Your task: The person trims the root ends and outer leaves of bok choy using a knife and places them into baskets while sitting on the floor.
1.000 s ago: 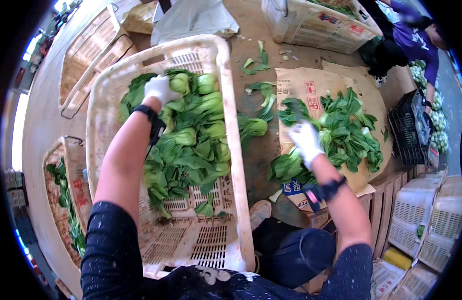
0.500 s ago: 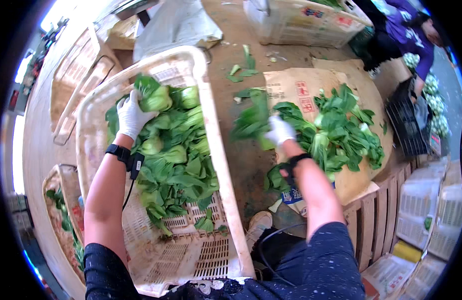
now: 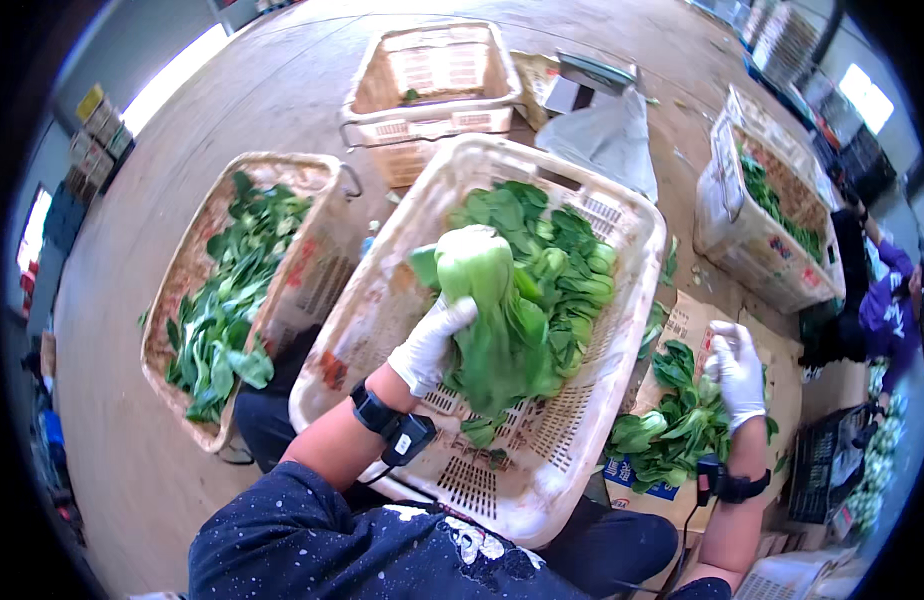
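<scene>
My left hand (image 3: 434,345), in a white glove, is closed around a bok choy (image 3: 477,275) above the large crate (image 3: 377,262). Its pale base points up and its leaves hang down, blurred. Under it, more bok choy (image 3: 572,290) fill the far and right part of the crate. My right hand (image 3: 739,375), gloved too, hovers over a pile of bok choy (image 3: 682,410) on a brown paper sheet (image 3: 782,390). Its fingers are loosely bent and apart, with nothing visible between them.
Left of the large crate stands a crate (image 3: 327,240) of loose leaves. Beyond it are another crate (image 3: 437,138) and a grey sheet (image 3: 607,140). At the right are a crate with greens (image 3: 742,215), a black crate (image 3: 817,470) and a person in purple (image 3: 887,310).
The view has swung left. My left hand has lifted a bok choy out of the crate's contents. The green leaves at my right hand are gone from it, and it is now over the pile.
</scene>
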